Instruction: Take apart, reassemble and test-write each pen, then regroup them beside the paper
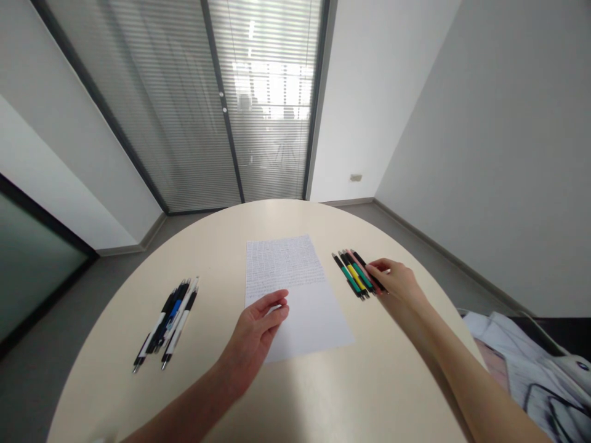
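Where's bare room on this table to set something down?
Bare table: between the left pens and the paper, beyond the paper's far edge, and on its near side. Crowded: right of the paper, with the right hand at the coloured pens. The left hand crosses the paper's left edge.

The paper (307, 311) bears illegibly small writing (284, 264).

Green, yellow, pink pens (354, 272) side by side, slanted, on pale tabletop (221, 258).
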### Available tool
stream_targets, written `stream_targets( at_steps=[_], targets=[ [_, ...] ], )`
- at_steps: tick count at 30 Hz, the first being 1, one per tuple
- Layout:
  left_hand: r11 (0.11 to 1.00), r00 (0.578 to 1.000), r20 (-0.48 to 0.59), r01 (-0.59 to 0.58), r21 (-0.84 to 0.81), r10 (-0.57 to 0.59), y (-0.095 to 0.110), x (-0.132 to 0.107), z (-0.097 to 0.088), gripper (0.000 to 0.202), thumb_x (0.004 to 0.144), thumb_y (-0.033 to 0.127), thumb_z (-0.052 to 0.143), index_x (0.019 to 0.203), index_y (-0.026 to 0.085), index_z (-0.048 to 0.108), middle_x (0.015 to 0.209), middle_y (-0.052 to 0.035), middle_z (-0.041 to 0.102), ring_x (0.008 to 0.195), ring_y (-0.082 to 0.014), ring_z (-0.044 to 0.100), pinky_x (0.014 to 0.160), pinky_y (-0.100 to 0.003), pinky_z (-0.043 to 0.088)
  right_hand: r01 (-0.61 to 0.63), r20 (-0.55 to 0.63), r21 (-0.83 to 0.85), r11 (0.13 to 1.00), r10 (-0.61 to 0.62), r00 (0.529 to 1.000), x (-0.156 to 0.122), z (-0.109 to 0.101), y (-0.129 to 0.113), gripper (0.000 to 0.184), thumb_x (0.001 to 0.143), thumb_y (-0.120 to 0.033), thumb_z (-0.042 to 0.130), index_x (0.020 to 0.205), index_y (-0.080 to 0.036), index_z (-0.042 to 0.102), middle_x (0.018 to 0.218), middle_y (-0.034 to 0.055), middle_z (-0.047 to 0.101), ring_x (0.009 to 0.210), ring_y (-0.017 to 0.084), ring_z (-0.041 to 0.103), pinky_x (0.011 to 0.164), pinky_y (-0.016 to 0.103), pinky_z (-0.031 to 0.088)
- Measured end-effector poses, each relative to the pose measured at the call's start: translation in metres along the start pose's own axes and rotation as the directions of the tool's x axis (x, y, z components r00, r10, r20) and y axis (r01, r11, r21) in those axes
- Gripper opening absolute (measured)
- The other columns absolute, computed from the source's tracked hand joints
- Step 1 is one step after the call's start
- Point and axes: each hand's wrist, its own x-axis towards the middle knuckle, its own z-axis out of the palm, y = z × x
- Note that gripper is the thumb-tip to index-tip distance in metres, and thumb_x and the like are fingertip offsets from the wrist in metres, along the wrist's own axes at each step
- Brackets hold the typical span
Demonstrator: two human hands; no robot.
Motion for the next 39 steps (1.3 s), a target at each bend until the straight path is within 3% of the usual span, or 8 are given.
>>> stream_targets(
  at_steps=[4, 6, 8, 10, 12, 14, 19, 39],
  targets=[
    [0.959, 0.999, 0.038, -0.039, 0.279, 0.03, 0.004, 0.003, -0.005, 0.031, 0.066, 0.024, 0.077, 0.096, 0.017, 0.072, 0.093, -0.0027, 0.068, 0.083, -0.0121, 0.061, 0.079, -0.021, 0.047, 0.018, -0.052, -0.006, 1.0, -0.018, 0.998, -0.005, -0.003, -0.005, 0.029, 0.076, -0.041, 0.056, 0.081, -0.018, 0.073, 0.074, 0.0099, 0.072, 0.066, 0.024, 0.062, 0.061, 0.032, 0.041],
    [0.823, 0.994, 0.085, -0.1, 0.559, 0.063, 0.012, 0.008, -0.009, 0.027, 0.074, 0.027, 0.069, 0.099, 0.018, 0.069, 0.093, -0.0036, 0.068, 0.076, -0.0141, 0.062, 0.071, -0.024, 0.047, 0.041, -0.101, 0.0, 0.999, -0.041, 0.994, -0.01, -0.005, -0.012, 0.03, 0.078, -0.04, 0.053, 0.084, -0.018, 0.072, 0.082, 0.0101, 0.072, 0.067, 0.023, 0.062, 0.064, 0.032, 0.041],
    [0.514, 0.97, 0.156, -0.233, 0.826, 0.188, 0.026, 0.012, -0.015, 0.021, 0.081, 0.027, 0.059, 0.099, 0.018, 0.067, 0.085, -0.0039, 0.068, 0.071, -0.0163, 0.062, 0.068, -0.027, 0.047, 0.07, -0.141, 0.017, 0.997, -0.067, 0.988, -0.018, -0.006, -0.022, 0.031, 0.082, -0.041, 0.05, 0.087, -0.018, 0.07, 0.086, 0.0086, 0.072, 0.065, 0.02, 0.061, 0.065, 0.031, 0.041],
    [-0.008, 0.893, 0.271, -0.288, 0.958, 0.359, 0.043, 0.016, -0.023, 0.021, 0.088, 0.023, 0.049, 0.098, 0.018, 0.066, 0.088, -0.0061, 0.067, 0.079, -0.02, 0.063, 0.075, -0.031, 0.047, 0.113, -0.146, 0.055, 0.992, -0.104, 0.984, -0.028, -0.005, -0.036, 0.035, 0.085, -0.046, 0.048, 0.088, -0.019, 0.07, 0.076, 0.006, 0.07, 0.058, 0.018, 0.058, 0.061, 0.03, 0.041],
    [-0.427, 0.84, 0.307, -0.101, 0.898, 0.447, 0.06, 0.017, -0.035, 0.028, 0.092, 0.019, 0.037, 0.097, 0.015, 0.064, 0.093, -0.0114, 0.066, 0.083, -0.0248, 0.064, 0.075, -0.036, 0.047, 0.196, -0.133, 0.12, 0.973, -0.18, 0.975, -0.04, -0.001, -0.05, 0.038, 0.085, -0.049, 0.048, 0.087, -0.018, 0.069, 0.062, 0.0038, 0.065, 0.052, 0.017, 0.055, 0.056, 0.029, 0.038],
    [-0.602, 0.862, 0.203, 0.14, 0.786, 0.465, 0.074, 0.017, -0.047, 0.034, 0.094, 0.019, 0.03, 0.095, 0.013, 0.063, 0.089, -0.0138, 0.066, 0.076, -0.0282, 0.066, 0.065, -0.037, 0.049, 0.297, -0.085, 0.151, 0.943, -0.287, 0.954, -0.054, 0.004, -0.064, 0.036, 0.087, -0.047, 0.047, 0.086, -0.017, 0.069, 0.054, 0.0009, 0.058, 0.047, 0.015, 0.05, 0.053, 0.028, 0.036],
    [-0.658, 0.899, 0.053, 0.277, 0.7, 0.435, 0.088, 0.013, -0.067, 0.03, 0.091, 0.015, 0.033, 0.09, 0.009, 0.063, 0.085, -0.0178, 0.067, 0.077, -0.0338, 0.068, 0.063, -0.041, 0.051, 0.436, 0.069, 0.219, 0.873, -0.46, 0.885, -0.085, 0.018, -0.089, 0.027, 0.09, -0.037, 0.047, 0.09, -0.019, 0.067, 0.06, 0.0002, 0.061, 0.051, 0.014, 0.052, 0.055, 0.026, 0.037],
    [-0.644, 0.88, 0.13, 0.227, 0.73, 0.457, 0.088, 0.016, -0.058, 0.031, 0.089, 0.015, 0.035, 0.096, 0.01, 0.064, 0.088, -0.0162, 0.068, 0.079, -0.0283, 0.068, 0.067, -0.035, 0.05, 0.459, 0.158, 0.286, 0.841, -0.514, 0.843, -0.1, 0.03, -0.094, 0.023, 0.092, -0.034, 0.047, 0.09, -0.021, 0.066, 0.058, -0.0019, 0.058, 0.05, 0.012, 0.049, 0.054, 0.025, 0.036]
  ],
)
